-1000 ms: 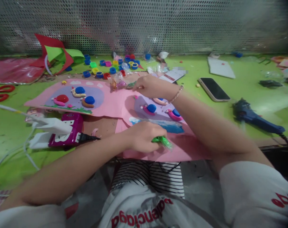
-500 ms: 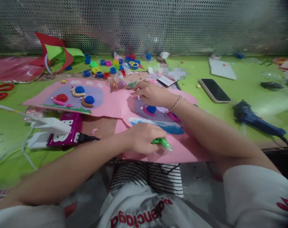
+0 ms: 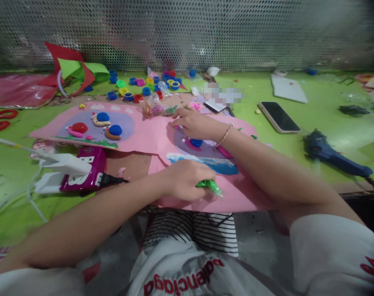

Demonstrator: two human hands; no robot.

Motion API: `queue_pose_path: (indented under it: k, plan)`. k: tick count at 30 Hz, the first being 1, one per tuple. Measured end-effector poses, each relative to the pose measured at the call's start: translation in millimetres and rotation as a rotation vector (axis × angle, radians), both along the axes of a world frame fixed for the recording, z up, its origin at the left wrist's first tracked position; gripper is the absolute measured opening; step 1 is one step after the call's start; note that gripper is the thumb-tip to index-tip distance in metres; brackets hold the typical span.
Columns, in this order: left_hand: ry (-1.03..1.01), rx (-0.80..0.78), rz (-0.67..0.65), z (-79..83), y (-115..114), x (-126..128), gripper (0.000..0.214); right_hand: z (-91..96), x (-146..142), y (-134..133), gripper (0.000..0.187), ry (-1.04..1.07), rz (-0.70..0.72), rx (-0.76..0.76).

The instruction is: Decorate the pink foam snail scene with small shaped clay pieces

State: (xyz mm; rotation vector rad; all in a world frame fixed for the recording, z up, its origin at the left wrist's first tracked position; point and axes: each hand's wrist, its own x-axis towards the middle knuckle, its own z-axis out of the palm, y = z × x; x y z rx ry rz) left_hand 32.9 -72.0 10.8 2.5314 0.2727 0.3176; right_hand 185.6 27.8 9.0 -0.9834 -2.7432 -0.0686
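Observation:
My left hand (image 3: 189, 179) is closed around a small clear bag of bright green clay (image 3: 212, 187), low over the pink picture sheet (image 3: 254, 196). Further up, my right hand (image 3: 196, 123) has its fingers stretched out, the tips at the sheet near a tiny pink piece. Below that hand lies a clay snail with a blue shell (image 3: 196, 142) on a purple patch, partly covered. A strip of blue and white waves (image 3: 219, 165) runs beneath it. The left half of the sheet carries a red-shelled snail (image 3: 78, 128) and two blue-shelled ones (image 3: 103, 117).
Several coloured clay tubs (image 3: 129, 97) and small bags of clay (image 3: 157, 110) stand behind the sheet. To the right lie a phone (image 3: 279, 117) and a blue glue gun (image 3: 336, 156). A purple power strip (image 3: 89, 164) with cables and red scissors (image 3: 1, 119) are at left.
My right hand has shifted very slightly down and left at the same spot on the sheet. My left hand stays in place with the bag of green clay.

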Motion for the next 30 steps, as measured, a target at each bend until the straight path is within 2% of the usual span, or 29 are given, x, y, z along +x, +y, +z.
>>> queue_pose_path:
  k: [12, 21, 30]
  plan:
    - [0.02, 0.002, 0.01, 2.3, -1, 0, 0.01, 2.8, 0, -2, 0.038, 0.047, -0.006, 0.001]
    - [0.007, -0.016, 0.012, 1.0, -1, 1, 0.012, 2.1, -3, -6, 0.038, -0.039, -0.016, 0.002]
    - [0.017, -0.004, 0.013, 1.0, -1, 1, 0.011, 7.1, -6, -11, 0.034, -0.028, -0.036, 0.03]
